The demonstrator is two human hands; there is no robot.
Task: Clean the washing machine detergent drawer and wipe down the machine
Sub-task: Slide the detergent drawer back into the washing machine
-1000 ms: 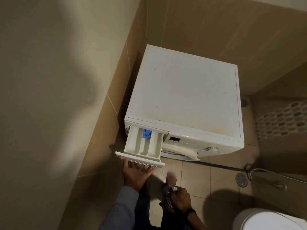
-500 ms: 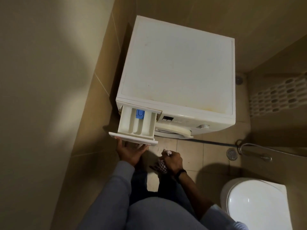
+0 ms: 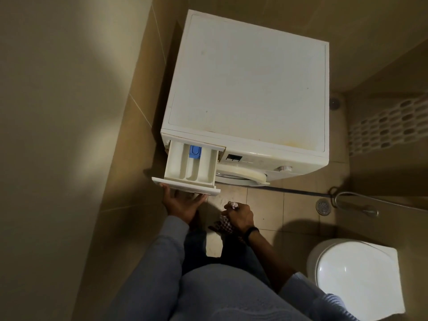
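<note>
Bottom of frame: person's grey left sleeve (image 3: pixel 171 242) and legs, standing on the tiled floor (image 3: pixel 264 205); white toilet (image 3: pixel 354 274) at lower right. Right hand (image 3: pixel 239 216), black wristband (image 3: pixel 252 231) on the wrist, sits low in the centre; fingers curled tight round a bunched checked cloth (image 3: pixel 224 225); cloth hangs clear of the machine, touching nothing else. Left hand (image 3: pixel 183 205) just above and left of it, reaching under the front panel of the detergent drawer (image 3: pixel 190 169); fingers spread and mostly straight against the panel's underside, tips hidden, thumb at the panel's left edge. Drawer is pulled far out of its slot at the front left corner of the washing machine (image 3: pixel 250 84) but looks seated in its runners, not lifted free; three pale compartments showing, blue siphon cap (image 3: pixel 195 152) in the middle one at the back. Floor drain (image 3: pixel 323 206) and a sprayer hose (image 3: pixel 356 199) at right. Machine top bare, faint yellowish staining near its front right edge.

Progress, as a judgement: early; drawer opened, cloth in hand, no wiping evident; drawer compartments, slot and machine surfaces all left to do.
</note>
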